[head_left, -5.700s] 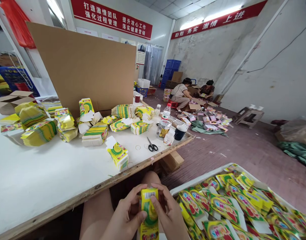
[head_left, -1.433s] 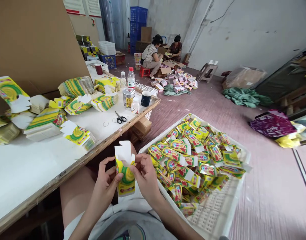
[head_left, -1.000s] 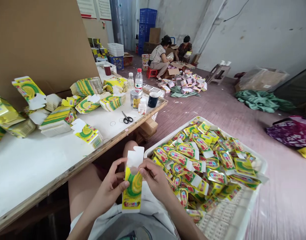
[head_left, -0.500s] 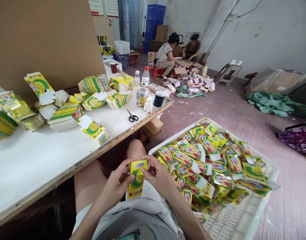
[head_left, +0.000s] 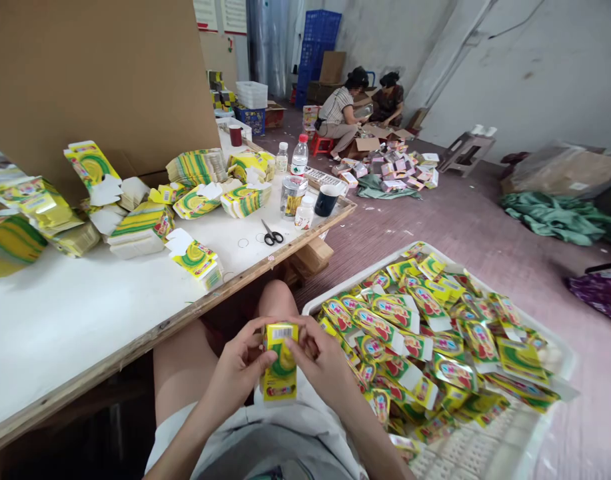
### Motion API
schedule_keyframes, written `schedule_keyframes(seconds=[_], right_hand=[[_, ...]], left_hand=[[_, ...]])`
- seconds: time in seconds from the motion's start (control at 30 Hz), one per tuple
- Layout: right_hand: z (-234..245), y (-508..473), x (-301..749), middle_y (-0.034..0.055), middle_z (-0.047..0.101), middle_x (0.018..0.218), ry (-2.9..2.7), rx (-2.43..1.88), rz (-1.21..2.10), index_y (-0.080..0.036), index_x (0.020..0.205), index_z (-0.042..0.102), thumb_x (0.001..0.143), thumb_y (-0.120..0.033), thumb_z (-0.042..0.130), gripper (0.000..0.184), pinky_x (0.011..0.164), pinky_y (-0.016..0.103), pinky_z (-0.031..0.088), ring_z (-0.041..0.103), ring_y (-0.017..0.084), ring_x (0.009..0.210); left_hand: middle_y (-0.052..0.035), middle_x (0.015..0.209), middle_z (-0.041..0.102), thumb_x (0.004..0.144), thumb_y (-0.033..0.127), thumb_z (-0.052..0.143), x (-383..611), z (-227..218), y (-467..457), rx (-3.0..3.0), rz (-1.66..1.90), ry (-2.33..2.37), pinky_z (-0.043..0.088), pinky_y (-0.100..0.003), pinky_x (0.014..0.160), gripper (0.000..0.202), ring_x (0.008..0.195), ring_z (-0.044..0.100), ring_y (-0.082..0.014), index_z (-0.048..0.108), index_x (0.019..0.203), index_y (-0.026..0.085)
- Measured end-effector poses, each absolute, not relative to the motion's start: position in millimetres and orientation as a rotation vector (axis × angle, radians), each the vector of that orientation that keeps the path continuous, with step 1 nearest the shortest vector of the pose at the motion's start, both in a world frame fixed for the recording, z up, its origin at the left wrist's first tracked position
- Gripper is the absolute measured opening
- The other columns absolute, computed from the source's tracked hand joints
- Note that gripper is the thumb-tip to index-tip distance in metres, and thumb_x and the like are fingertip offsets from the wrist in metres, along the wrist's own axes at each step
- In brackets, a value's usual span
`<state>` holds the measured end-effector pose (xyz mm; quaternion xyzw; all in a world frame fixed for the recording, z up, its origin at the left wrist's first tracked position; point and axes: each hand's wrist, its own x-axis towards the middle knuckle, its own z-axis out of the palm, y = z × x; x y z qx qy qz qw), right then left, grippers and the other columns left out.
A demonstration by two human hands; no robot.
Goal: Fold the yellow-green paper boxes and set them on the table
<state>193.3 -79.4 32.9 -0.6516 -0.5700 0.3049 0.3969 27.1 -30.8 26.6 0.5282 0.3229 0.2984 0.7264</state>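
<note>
The left hand (head_left: 235,363) and right hand (head_left: 326,360) grip a yellow-and-green cardboard box (head_left: 281,372) between their fingers, its barcoded end seemingly folded over, with many similar cartons (head_left: 385,320) in the white plastic basket (head_left: 460,450) and apparently unformed yellow-green bundles (head_left: 140,230) left on the white tabletop (head_left: 85,320).

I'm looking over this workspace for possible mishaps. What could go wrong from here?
The left hand and right hand grip a small carton between them, so pressing too hard might dent it. The loose cartons are heaped in the crate, so a bump could send some onto the floor. On the table, the dark mug stands close to the edge, so a knock might tip it off.
</note>
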Motion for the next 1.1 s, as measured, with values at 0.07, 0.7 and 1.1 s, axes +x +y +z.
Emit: schedule_keyframes(seconds=[0.07, 0.7, 1.1], right_hand=[[33.1, -79.3, 198.0, 0.0044, 0.067, 0.089, -1.452, -1.614, 0.727, -0.023, 0.114, 0.063, 0.092, -0.032, 0.051, 0.027, 0.062, 0.028, 0.050, 0.063, 0.019, 0.072], [35.3, -77.0, 215.9, 0.0082, 0.077, 0.083, -1.257, -1.668, 0.893, -0.023, 0.094, 0.075, 0.084, -0.056, 0.061, 0.037, 0.074, 0.037, 0.055, 0.071, 0.026, 0.078], [26.9, -68.3, 180.4, 0.0086, 0.077, 0.093, -0.729, -1.232, 1.342, -0.020, 0.097, 0.066, 0.075, -0.045, 0.078, 0.035, 0.074, 0.039, 0.056, 0.071, 0.028, 0.086]], left_hand=[[-0.0087, 0.103, 0.077, 0.087, 0.029, 0.065, 34.2, 26.1, -33.4, 1.229, 0.678, 0.722, 0.058, -0.028, 0.072, 0.044, 0.081, 0.073, -0.0196, 0.050, 0.127, 0.021], [-0.0116, 0.130, 0.068, 0.097, 0.027, 0.046, -45.3, 7.6, 63.9, 1.961, 1.281, 1.412, 0.037, -0.061, 0.112, 0.032, 0.125, 0.058, -0.0363, 0.066, 0.120, 0.020], [-0.0122, 0.155, 0.042, 0.092, 0.030, 0.060, 10.2, -2.8, -35.0, 1.517, 1.212, 0.677, 0.034, -0.050, 0.118, 0.055, 0.143, 0.038, -0.0311, 0.046, 0.145, 0.027]])
